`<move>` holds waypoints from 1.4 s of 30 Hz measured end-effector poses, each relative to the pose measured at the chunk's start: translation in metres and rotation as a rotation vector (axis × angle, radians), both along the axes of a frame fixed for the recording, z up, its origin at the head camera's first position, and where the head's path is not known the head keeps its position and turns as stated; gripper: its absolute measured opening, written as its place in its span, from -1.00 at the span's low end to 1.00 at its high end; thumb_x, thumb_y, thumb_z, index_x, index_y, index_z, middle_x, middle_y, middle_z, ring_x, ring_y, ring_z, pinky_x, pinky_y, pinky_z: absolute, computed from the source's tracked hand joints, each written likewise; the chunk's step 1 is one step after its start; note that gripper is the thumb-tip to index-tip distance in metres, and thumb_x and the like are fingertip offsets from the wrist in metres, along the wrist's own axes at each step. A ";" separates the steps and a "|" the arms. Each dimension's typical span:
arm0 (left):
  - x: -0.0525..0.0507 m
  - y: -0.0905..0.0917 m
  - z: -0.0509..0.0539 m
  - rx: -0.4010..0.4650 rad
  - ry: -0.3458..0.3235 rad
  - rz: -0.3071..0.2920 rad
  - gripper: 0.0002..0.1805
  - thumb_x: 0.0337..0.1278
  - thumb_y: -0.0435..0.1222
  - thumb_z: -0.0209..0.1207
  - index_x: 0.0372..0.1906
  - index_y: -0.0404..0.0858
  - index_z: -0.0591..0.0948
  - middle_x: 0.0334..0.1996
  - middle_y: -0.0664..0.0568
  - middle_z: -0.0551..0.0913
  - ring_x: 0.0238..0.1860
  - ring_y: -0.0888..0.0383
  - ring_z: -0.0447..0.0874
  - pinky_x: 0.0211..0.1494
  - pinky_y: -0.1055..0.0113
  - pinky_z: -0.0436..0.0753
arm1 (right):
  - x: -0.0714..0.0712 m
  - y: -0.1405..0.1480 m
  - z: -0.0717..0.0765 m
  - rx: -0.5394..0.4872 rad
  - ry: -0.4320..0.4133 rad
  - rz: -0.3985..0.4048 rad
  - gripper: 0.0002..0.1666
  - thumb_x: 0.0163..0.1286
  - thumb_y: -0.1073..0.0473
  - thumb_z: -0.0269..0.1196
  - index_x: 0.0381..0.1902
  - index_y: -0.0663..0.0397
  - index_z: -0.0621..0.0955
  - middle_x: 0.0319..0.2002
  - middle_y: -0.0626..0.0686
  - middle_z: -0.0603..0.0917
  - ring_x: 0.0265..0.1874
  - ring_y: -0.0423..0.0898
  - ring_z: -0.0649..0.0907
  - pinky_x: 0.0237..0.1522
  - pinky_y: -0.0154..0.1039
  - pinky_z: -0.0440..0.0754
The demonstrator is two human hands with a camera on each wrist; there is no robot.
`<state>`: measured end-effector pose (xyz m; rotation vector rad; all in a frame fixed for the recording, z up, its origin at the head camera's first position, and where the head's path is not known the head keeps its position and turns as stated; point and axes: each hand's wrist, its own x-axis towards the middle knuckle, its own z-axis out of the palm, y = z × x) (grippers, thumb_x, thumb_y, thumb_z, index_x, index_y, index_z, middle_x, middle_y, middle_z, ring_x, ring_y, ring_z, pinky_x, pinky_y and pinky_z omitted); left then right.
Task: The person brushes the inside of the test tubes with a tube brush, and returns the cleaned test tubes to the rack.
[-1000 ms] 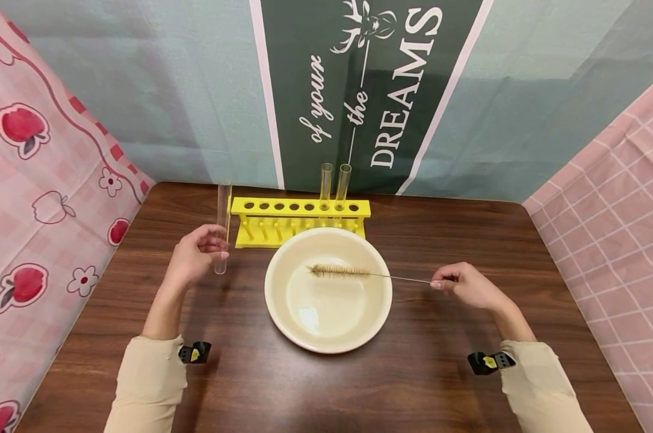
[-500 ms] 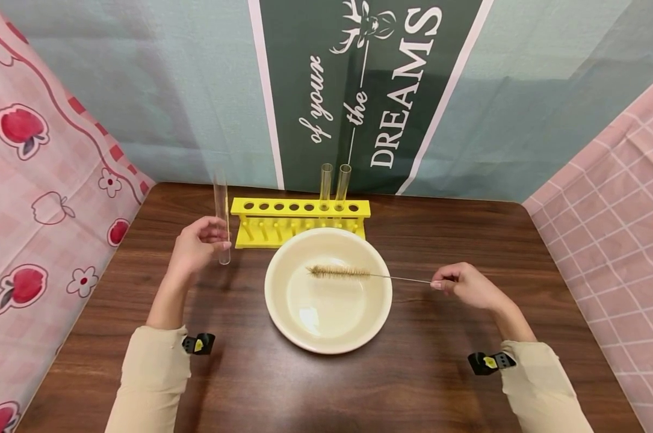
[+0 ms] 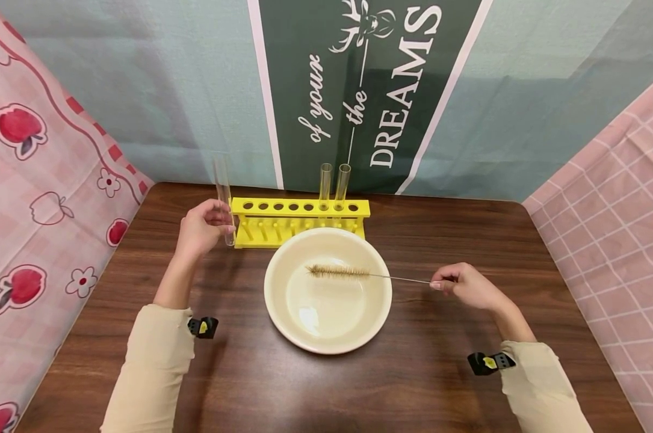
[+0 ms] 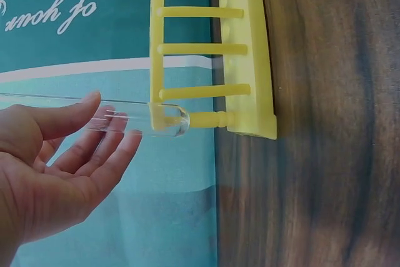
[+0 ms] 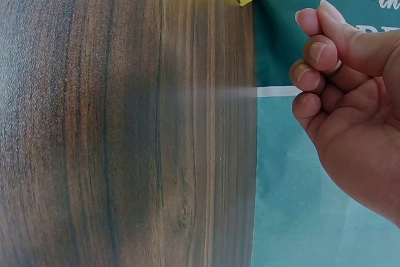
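My left hand [image 3: 201, 230] holds a clear glass test tube [image 3: 222, 183] upright, slightly tilted, between thumb and fingers. In the left wrist view the tube's rounded bottom [image 4: 178, 122] overlaps the end post of the yellow test tube rack [image 4: 256, 60]; whether they touch I cannot tell. Two more test tubes [image 3: 325, 183] stand in holes toward the rack's right side. With thumb and fingertips my right hand [image 3: 469, 286] pinches the thin wire handle [image 3: 407, 279] of a test tube brush. Its tan bristles [image 3: 339, 272] lie over the cream basin [image 3: 326, 340].
The basin stands in front of the rack [image 3: 301, 208] and hides part of its base. Behind the wooden table [image 3: 326, 391] hangs a green and blue cloth [image 3: 196, 90]. Pink cloths [image 3: 61, 210] border both sides. Several rack holes hold no tube.
My left hand has carried the test tube away from me and slightly right, up to the rack's left end. The right hand and the brush have stayed in place.
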<state>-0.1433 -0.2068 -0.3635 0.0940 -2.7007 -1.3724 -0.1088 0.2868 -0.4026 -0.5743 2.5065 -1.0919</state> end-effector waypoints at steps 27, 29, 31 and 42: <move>-0.038 0.020 0.023 0.066 0.021 0.028 -0.80 -0.01 -0.50 0.22 -0.22 -0.33 0.53 -0.35 -0.14 0.65 -0.33 0.12 0.55 -0.51 0.40 0.42 | 0.001 -0.001 0.003 0.003 -0.003 0.007 -0.82 0.26 0.34 0.16 -0.54 0.10 0.57 -0.66 0.10 0.43 -0.69 -0.25 0.34 -0.67 -0.30 0.35; -0.041 0.022 0.023 0.071 0.025 0.034 -0.80 -0.01 -0.51 0.22 -0.23 -0.32 0.53 -0.38 -0.11 0.65 -0.32 0.08 0.56 -0.49 0.40 0.42 | 0.000 -0.001 0.003 0.003 -0.007 0.008 -0.82 0.27 0.33 0.16 -0.54 0.10 0.57 -0.66 0.08 0.42 -0.69 -0.27 0.34 -0.67 -0.30 0.34; -0.043 0.023 0.023 0.080 0.022 0.039 -0.80 -0.01 -0.51 0.22 -0.23 -0.32 0.53 -0.40 -0.09 0.65 -0.31 0.05 0.56 -0.45 0.39 0.43 | 0.000 -0.001 0.003 0.003 -0.011 0.008 -0.82 0.27 0.33 0.15 -0.54 0.11 0.57 -0.67 0.04 0.41 -0.69 -0.27 0.33 -0.67 -0.30 0.34; -0.050 0.023 0.022 0.093 -0.028 0.052 -0.80 0.05 -0.50 0.17 -0.18 -0.33 0.51 -0.29 -0.19 0.64 -0.25 -0.01 0.55 -0.32 0.35 0.49 | 0.001 -0.001 0.003 0.007 -0.019 0.008 -0.81 0.28 0.30 0.15 -0.54 0.08 0.57 -0.67 -0.03 0.41 -0.70 -0.25 0.33 -0.67 -0.31 0.35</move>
